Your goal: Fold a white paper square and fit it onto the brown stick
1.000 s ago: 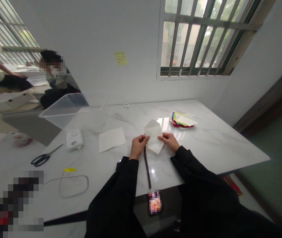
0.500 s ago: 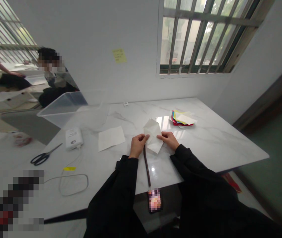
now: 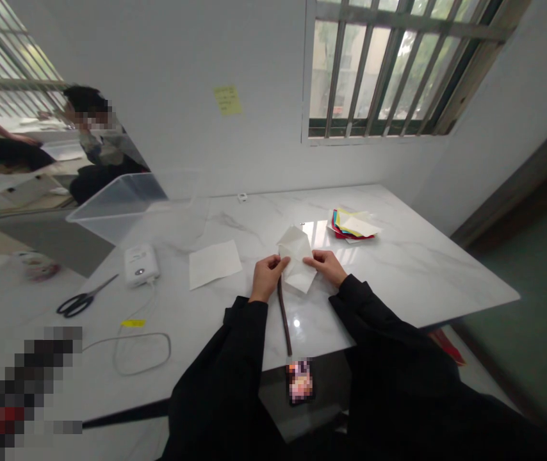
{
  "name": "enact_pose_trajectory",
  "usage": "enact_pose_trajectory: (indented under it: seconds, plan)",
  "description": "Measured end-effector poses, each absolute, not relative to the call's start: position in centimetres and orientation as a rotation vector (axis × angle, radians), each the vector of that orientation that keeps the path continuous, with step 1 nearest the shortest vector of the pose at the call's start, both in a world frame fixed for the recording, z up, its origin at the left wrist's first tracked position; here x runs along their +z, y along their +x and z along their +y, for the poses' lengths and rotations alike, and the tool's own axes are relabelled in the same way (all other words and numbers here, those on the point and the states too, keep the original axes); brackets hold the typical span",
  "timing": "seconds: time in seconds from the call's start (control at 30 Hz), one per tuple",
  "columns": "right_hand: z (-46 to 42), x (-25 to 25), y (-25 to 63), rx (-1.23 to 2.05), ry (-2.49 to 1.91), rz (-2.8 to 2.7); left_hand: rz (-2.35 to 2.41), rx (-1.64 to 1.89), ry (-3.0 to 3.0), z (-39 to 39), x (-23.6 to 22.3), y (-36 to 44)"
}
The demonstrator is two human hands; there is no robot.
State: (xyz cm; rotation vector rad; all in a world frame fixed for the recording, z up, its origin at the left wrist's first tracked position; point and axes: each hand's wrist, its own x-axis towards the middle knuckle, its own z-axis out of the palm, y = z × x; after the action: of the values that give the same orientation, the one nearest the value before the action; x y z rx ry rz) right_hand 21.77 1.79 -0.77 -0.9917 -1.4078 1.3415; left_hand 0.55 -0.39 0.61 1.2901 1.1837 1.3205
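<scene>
Both hands hold a partly folded white paper (image 3: 296, 256) just above the white marble table (image 3: 398, 269). My left hand (image 3: 266, 276) pinches its left edge with closed fingers. My right hand (image 3: 325, 267) pinches the right side, fingers closed on the paper. A dark lanyard strap (image 3: 283, 314) hangs from below my left hand down to a badge (image 3: 300, 380) past the table's front edge.
A flat white sheet (image 3: 214, 262) lies left of my hands. A stack of coloured paper (image 3: 353, 226) sits at the back right. A clear plastic bin (image 3: 129, 208), a white device (image 3: 139, 264) with its cable (image 3: 139, 352), and scissors (image 3: 81, 299) are at the left. Other people sit far left.
My hands moved slightly closer together on the paper. The view tilted a little, otherwise the table looks the same.
</scene>
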Motion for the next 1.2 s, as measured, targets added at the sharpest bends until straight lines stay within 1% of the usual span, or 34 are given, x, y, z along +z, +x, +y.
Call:
enact_pose_trajectory:
  seconds: [0.6,1.0,1.2]
  plan:
    - [1.86,-0.7,21.86,1.336,-1.013,-1.433,1.124,1.264,1.256,-0.24,0.57,0.73]
    - [1.55,-0.12,21.83,1.336,-0.997,-1.454,1.202,1.313,1.365,-0.32,0.75,0.8]
    - [1.6,-0.11,21.73,1.312,-1.015,-1.451,1.147,1.276,1.333,-0.35,0.81,0.91]
